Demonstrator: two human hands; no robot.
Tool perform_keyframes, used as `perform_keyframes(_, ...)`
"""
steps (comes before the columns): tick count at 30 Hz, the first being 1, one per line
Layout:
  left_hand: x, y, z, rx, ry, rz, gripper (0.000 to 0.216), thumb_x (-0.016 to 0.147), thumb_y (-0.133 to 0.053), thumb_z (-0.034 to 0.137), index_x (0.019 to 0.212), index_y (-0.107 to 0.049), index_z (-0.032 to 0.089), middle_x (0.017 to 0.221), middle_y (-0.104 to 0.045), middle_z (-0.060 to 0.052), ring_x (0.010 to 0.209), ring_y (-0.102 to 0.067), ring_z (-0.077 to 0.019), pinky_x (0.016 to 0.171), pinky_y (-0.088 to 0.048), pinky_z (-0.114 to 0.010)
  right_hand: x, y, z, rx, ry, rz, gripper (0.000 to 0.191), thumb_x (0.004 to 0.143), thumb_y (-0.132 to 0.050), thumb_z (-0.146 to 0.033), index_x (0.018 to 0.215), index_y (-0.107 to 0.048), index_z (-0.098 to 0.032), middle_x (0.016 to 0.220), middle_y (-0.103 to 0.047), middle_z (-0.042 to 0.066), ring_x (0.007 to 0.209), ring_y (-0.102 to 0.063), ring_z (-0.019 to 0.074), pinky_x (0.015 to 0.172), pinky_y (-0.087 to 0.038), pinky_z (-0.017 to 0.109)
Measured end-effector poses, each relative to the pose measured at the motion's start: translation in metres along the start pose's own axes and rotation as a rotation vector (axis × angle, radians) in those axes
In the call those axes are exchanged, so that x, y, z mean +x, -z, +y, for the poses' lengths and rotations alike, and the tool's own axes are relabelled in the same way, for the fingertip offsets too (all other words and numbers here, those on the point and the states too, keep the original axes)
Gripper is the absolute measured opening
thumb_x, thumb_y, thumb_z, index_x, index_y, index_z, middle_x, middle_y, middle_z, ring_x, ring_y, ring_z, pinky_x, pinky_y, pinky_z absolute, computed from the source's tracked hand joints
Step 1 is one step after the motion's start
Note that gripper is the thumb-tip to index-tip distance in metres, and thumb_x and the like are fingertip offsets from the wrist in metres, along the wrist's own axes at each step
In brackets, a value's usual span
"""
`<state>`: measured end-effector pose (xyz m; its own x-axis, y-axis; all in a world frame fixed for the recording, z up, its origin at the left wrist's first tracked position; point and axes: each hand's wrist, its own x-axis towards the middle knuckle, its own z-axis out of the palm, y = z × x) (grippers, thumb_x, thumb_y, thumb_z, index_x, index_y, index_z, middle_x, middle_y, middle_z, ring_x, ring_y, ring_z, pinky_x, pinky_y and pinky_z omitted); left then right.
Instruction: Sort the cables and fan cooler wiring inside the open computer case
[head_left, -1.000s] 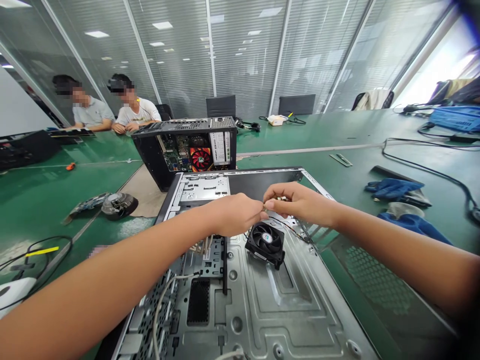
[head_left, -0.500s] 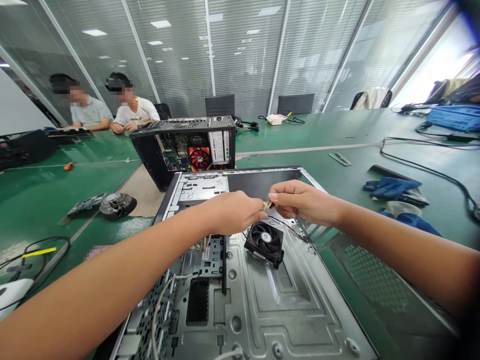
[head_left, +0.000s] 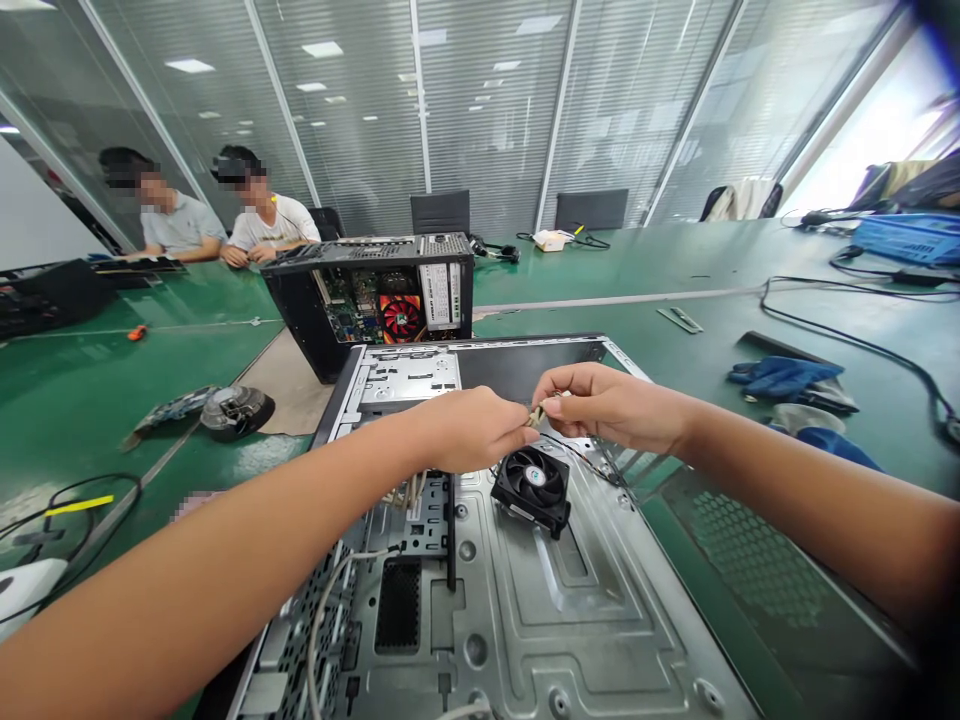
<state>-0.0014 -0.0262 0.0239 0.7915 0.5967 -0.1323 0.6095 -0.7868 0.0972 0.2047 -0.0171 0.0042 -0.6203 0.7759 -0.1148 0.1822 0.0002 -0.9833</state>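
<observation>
Both hands meet in mid-air over an open metal pc case. Left hand is curled, thumb & fingers pinched narrow on one end of a small beige plug. Right hand pinches the other end, thumb & forefinger tight, other fingers folded. So the plug sits right between the two sets of fingertips, touching both, held above the case floor.

Thin wires run under the right hand, down towards a black fan that lies just below the hands on the case floor, tilted a bit. Can't tell if those wires end in the plug, fingers hide it. Under the left wrist there's a bundle of pale cables, and nearer the body a white cable curves along the case's left edge.

Past the hands stands a 2nd pc, side open, red fan inside. Right of the right arm: blue gloves on the green table. Left of the left arm: a round cooler on a board. Far off, beyond the left hand, 2 people sit at the table
</observation>
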Motion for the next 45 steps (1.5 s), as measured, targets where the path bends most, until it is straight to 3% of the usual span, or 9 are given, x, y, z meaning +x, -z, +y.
perform_keyframes(7,0.001,-0.002,-0.001,-0.018,0.003,0.026,0.043,0.096,-0.028,0.045,0.085,-0.06,0.019,0.069,-0.062,-0.005,0.057,-0.05,-0.0153,0.056,-0.033,-0.029,0.0,0.003,0.002,-0.022,-0.019,-0.02,0.032,0.078,-0.067,-0.046,0.074,-0.055,-0.016,0.051,-0.049,-0.005,0.044,-0.044,0.0067,0.042,-0.032,0.022)
perform_keyframes(13,-0.001,-0.001,0.0,0.028,0.058,0.052,0.043,0.096,-0.028,0.049,0.088,-0.06,0.02,0.066,-0.058,-0.005,0.055,-0.049,-0.017,0.054,-0.032,-0.03,-0.001,0.004,0.002,-0.017,-0.012,-0.07,0.041,0.084,-0.057,-0.054,0.069,-0.054,-0.016,0.044,-0.034,-0.009,0.038,-0.037,0.0059,0.041,-0.026,0.022)
perform_keyframes(21,-0.001,-0.002,-0.003,-0.025,0.072,0.081,0.039,0.094,-0.034,0.049,0.082,-0.058,0.02,0.064,-0.056,-0.004,0.054,-0.044,-0.0136,0.052,-0.027,-0.028,-0.001,0.001,0.002,-0.017,-0.011,-0.033,0.039,0.083,-0.062,-0.051,0.067,-0.048,-0.017,0.049,-0.042,-0.007,0.044,-0.037,0.0061,0.044,-0.025,0.022)
perform_keyframes(30,0.003,0.001,-0.011,-0.168,0.055,0.049,0.041,0.093,-0.036,0.045,0.067,-0.053,0.017,0.057,-0.05,0.001,0.051,-0.04,-0.0105,0.051,-0.026,-0.026,0.001,0.004,0.004,-0.057,0.028,0.111,0.029,0.075,-0.07,-0.039,0.089,-0.06,-0.016,0.057,-0.046,-0.006,0.05,-0.039,0.0075,0.046,-0.027,0.023)
perform_keyframes(34,0.003,0.0,-0.011,-0.161,0.036,0.036,0.042,0.094,-0.034,0.043,0.065,-0.052,0.017,0.058,-0.051,0.001,0.052,-0.039,-0.0107,0.052,-0.026,-0.026,0.001,0.006,0.005,-0.146,0.038,0.095,0.027,0.081,-0.063,-0.043,0.084,-0.059,-0.016,0.056,-0.048,-0.004,0.051,-0.04,0.0085,0.048,-0.029,0.024)
perform_keyframes(39,0.001,0.0,-0.008,-0.085,0.027,0.057,0.038,0.095,-0.036,0.041,0.07,-0.054,0.018,0.061,-0.054,0.0,0.053,-0.042,-0.0117,0.053,-0.027,-0.027,0.0,0.007,0.005,-0.312,0.043,0.051,0.039,0.088,-0.052,-0.053,0.072,-0.052,-0.018,0.053,-0.047,-0.004,0.051,-0.039,0.0096,0.05,-0.03,0.025)
perform_keyframes(45,-0.001,-0.001,-0.004,-0.064,0.048,0.037,0.039,0.095,-0.034,0.044,0.074,-0.056,0.02,0.062,-0.055,-0.001,0.053,-0.042,-0.0126,0.051,-0.027,-0.028,-0.001,0.008,0.006,-0.328,0.066,-0.01,0.046,0.09,-0.044,-0.058,0.071,-0.053,-0.018,0.053,-0.044,-0.004,0.05,-0.035,0.0092,0.05,-0.028,0.025)
